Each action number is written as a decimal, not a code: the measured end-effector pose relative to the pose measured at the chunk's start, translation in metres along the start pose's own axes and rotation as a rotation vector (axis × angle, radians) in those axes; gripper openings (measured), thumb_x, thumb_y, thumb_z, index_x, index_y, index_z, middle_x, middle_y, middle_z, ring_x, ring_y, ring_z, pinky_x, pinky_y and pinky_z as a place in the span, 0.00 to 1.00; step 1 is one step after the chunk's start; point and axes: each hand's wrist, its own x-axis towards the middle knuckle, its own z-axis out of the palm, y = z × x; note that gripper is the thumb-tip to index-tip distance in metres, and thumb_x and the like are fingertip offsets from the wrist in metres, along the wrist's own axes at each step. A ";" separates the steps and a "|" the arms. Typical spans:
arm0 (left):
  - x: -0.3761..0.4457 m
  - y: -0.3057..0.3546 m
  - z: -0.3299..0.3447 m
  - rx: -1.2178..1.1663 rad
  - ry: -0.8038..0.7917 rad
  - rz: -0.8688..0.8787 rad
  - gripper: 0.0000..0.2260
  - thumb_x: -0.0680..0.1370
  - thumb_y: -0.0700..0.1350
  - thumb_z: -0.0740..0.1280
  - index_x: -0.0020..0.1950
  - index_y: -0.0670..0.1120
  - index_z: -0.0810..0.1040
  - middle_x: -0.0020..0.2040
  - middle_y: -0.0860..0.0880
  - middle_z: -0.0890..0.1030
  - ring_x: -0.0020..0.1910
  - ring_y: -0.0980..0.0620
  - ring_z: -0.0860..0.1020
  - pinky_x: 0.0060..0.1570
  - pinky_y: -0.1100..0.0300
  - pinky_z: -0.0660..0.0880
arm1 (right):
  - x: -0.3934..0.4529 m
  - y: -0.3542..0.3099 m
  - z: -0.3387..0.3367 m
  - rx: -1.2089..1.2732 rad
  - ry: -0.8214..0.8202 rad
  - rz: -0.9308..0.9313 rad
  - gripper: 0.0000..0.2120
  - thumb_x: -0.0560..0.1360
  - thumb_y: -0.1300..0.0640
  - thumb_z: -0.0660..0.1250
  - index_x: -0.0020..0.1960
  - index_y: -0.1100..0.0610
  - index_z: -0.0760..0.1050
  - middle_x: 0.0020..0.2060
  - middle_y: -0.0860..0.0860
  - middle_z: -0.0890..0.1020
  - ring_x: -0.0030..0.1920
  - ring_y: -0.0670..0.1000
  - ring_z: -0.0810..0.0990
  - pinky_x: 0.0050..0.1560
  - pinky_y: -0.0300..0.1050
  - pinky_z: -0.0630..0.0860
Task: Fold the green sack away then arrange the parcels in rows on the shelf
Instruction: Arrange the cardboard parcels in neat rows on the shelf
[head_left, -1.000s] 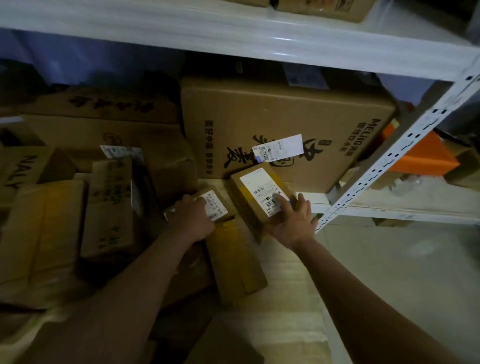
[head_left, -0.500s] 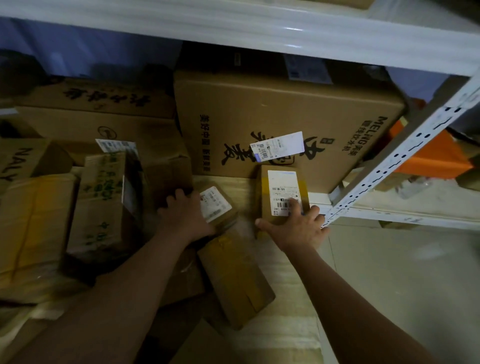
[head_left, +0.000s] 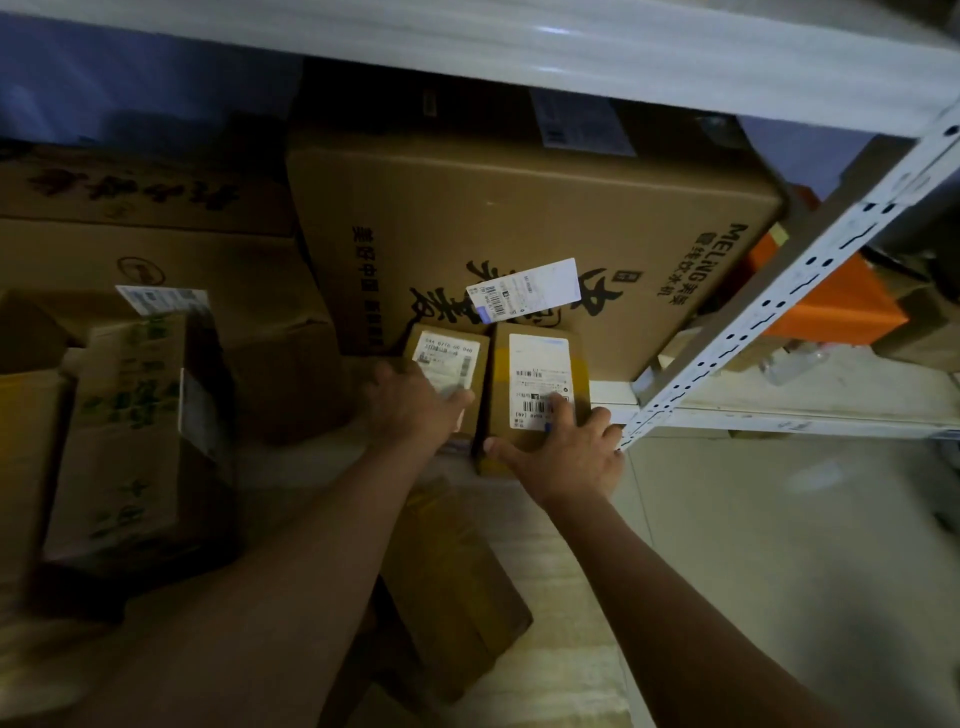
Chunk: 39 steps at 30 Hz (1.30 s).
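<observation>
Two small brown parcels with white labels stand side by side against a big carton (head_left: 519, 208) at the back of the lower shelf. My left hand (head_left: 410, 405) rests flat on the left parcel (head_left: 452, 353), fingers straight over its label. My right hand (head_left: 561, 452) lies spread on the near end of the right parcel (head_left: 540, 374). A third brown parcel (head_left: 457, 587) lies on the wooden shelf board (head_left: 561, 597) between my forearms. No green sack is in view.
Taller cartons crowd the left, one with green print (head_left: 135, 426). A white shelf beam (head_left: 519, 47) runs overhead and a slotted white upright (head_left: 769, 317) slants at the right. An orange box (head_left: 831, 301) sits beyond it, above pale floor (head_left: 779, 545).
The left parcel slid right and back until it stands beside the right parcel. The right parcel turned from tilted to straight against the big carton, my right hand staying on it.
</observation>
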 end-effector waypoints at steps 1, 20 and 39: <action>0.001 -0.002 -0.001 -0.006 -0.021 0.039 0.32 0.72 0.61 0.68 0.71 0.46 0.67 0.69 0.41 0.63 0.66 0.41 0.67 0.58 0.48 0.71 | 0.002 -0.002 0.000 0.000 -0.004 0.003 0.43 0.63 0.25 0.63 0.71 0.44 0.56 0.65 0.57 0.63 0.66 0.60 0.63 0.64 0.55 0.66; -0.085 -0.102 -0.069 -0.063 -0.296 0.174 0.09 0.77 0.38 0.61 0.44 0.48 0.78 0.49 0.49 0.74 0.49 0.49 0.73 0.51 0.56 0.71 | -0.104 -0.035 -0.001 -0.119 -0.459 -0.284 0.58 0.60 0.36 0.75 0.75 0.39 0.37 0.74 0.57 0.49 0.72 0.64 0.58 0.66 0.64 0.63; -0.114 -0.132 -0.063 0.449 -0.574 0.190 0.54 0.66 0.49 0.77 0.77 0.56 0.39 0.79 0.47 0.41 0.77 0.40 0.44 0.74 0.41 0.53 | -0.078 0.037 0.020 1.069 -0.347 0.411 0.29 0.66 0.36 0.63 0.57 0.56 0.74 0.47 0.59 0.83 0.44 0.60 0.84 0.41 0.55 0.82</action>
